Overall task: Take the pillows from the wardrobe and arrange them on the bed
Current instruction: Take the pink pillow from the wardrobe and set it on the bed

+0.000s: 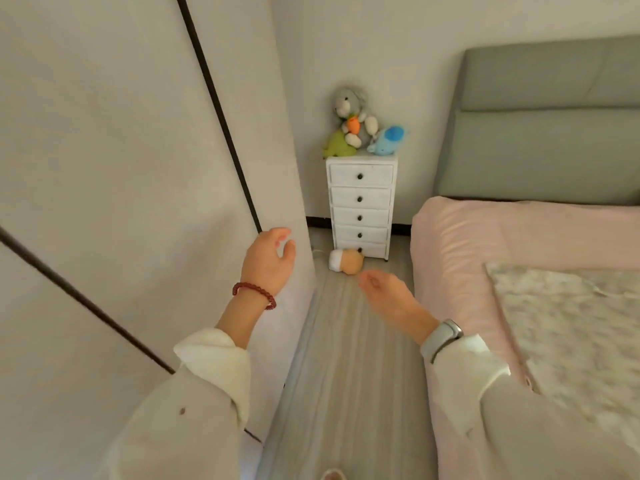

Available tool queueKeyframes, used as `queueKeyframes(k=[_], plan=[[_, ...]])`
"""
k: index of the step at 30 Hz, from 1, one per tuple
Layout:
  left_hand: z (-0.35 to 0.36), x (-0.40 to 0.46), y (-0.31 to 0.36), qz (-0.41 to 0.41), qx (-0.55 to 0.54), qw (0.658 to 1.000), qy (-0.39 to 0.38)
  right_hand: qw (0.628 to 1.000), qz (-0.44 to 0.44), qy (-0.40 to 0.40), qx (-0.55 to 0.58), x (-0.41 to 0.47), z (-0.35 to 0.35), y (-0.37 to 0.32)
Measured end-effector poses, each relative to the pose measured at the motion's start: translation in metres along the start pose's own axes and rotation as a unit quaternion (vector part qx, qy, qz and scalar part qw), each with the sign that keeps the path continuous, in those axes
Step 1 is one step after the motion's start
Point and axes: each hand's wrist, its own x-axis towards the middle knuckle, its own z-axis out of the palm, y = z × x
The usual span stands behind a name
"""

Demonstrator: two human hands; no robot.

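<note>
At nine o'clock, against the wardrobe [121,150], the left hand [268,259] is held loosely spread, gripping nothing; the right hand [388,292] is likewise half-curled and empty.

White five-drawer chest [360,209] is standing against the far wall [381,46], dark round knob on each drawer. Three plush toys are sitting on top of it: a grey bunny [351,110] holding an orange carrot [353,125] at the back, a green one [337,145] lying at the left edge, a blue one [388,140] leaning at the right edge. An orange-and-white plush [346,260] is lying on its side on the grey wood-grain floor [346,375], just in front of the bottom drawer.
</note>
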Motion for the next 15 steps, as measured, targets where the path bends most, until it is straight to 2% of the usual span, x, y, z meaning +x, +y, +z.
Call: queueKeyframes(k=[4, 7, 11, 15], plan=[[-0.034, 0.126, 0.022, 0.06, 0.036, 0.99, 0.119, 0.993, -0.111, 0.032, 0.003, 0.113, -0.034, -0.067], [-0.069, 0.21, 0.045, 0.119, 0.076, 0.964, 0.225, 0.976, -0.205, 0.069, 0.001, 0.195, -0.058, -0.131], [-0.116, 0.294, 0.077, 0.192, 0.169, 0.892, 0.372, 0.935, -0.339, 0.097, 0.026, 0.279, -0.084, -0.223], [-0.138, 0.345, 0.092, 0.18, 0.273, 0.81, 0.486, 0.862, -0.478, 0.158, 0.054, 0.338, -0.095, -0.3]])
